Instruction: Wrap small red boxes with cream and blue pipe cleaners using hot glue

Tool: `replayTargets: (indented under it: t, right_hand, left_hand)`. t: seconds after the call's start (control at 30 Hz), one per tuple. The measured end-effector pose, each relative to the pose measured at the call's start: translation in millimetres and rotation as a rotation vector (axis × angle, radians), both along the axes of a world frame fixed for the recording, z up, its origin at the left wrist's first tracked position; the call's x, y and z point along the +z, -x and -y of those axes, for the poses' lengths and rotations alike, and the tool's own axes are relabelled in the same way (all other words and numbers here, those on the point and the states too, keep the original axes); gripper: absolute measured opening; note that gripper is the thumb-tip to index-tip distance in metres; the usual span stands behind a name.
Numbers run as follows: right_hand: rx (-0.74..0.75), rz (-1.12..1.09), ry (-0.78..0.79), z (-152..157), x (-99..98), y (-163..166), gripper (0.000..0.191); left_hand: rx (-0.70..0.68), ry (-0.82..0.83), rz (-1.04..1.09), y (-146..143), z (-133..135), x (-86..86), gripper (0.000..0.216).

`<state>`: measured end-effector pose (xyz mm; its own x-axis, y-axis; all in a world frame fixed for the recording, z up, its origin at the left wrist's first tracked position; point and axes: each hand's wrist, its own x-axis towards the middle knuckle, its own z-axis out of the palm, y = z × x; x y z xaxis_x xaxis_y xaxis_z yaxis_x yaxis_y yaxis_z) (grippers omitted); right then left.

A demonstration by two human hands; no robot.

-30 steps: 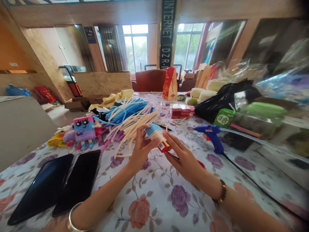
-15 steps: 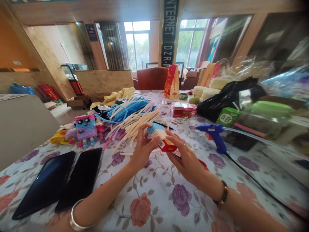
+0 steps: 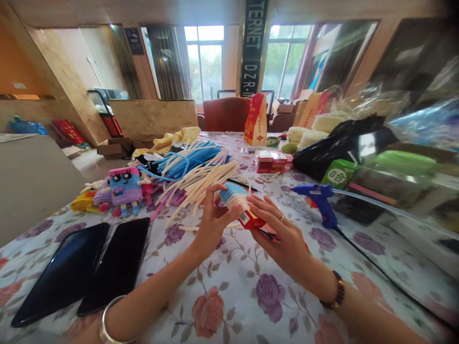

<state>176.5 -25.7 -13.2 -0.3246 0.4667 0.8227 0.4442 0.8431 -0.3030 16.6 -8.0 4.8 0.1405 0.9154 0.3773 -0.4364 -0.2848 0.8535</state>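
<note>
Both hands hold a small red box (image 3: 251,219) above the flowered tablecloth (image 3: 229,296). Blue and cream fuzzy stems (image 3: 233,193) are wound round its upper half. My left hand (image 3: 211,220) grips the wrapped end, thumb and fingers pinched on the cream winding. My right hand (image 3: 281,231) cradles the red end from below and the right, fingers laid along it. A loose cream stem (image 3: 191,228) trails from the box to the left. Just behind lies a pile of blue, cream and pink stems (image 3: 193,172).
Two dark phones (image 3: 89,267) lie at the near left. A blue glue gun (image 3: 319,198) with its black cord rests to the right. A finished fuzzy doll (image 3: 125,186) sits at the left, red boxes (image 3: 270,162) behind, and bags and packages at the right.
The box has tilted a little, and my right hand has slid further under its red end. The view has shifted slightly; nothing on the table moved.
</note>
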Motion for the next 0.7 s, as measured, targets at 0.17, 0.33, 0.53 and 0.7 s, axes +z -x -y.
replayTargets:
  t: [0.17, 0.33, 0.53, 0.7]
  right_hand:
    - [-0.003, 0.006, 0.024, -0.6, 4.1, -0.4, 0.055]
    - [-0.016, 0.074, 0.158, -0.6, 6.2, -0.8, 0.057]
    - [-0.041, -0.110, 0.481, -1.1, 3.4, 4.0, 0.060]
    - [0.076, -0.295, 0.786, -0.9, 3.0, 7.6, 0.036]
  left_hand:
    - [0.020, -0.024, -0.020, 2.9, -3.0, -1.3, 0.041]
    - [0.032, 0.062, -0.012, 5.2, -6.2, 2.3, 0.043]
    - [0.034, 0.172, 0.103, 7.4, -9.9, 5.1, 0.040]
    - [0.001, 0.230, 0.228, 8.7, -10.6, 6.7, 0.037]
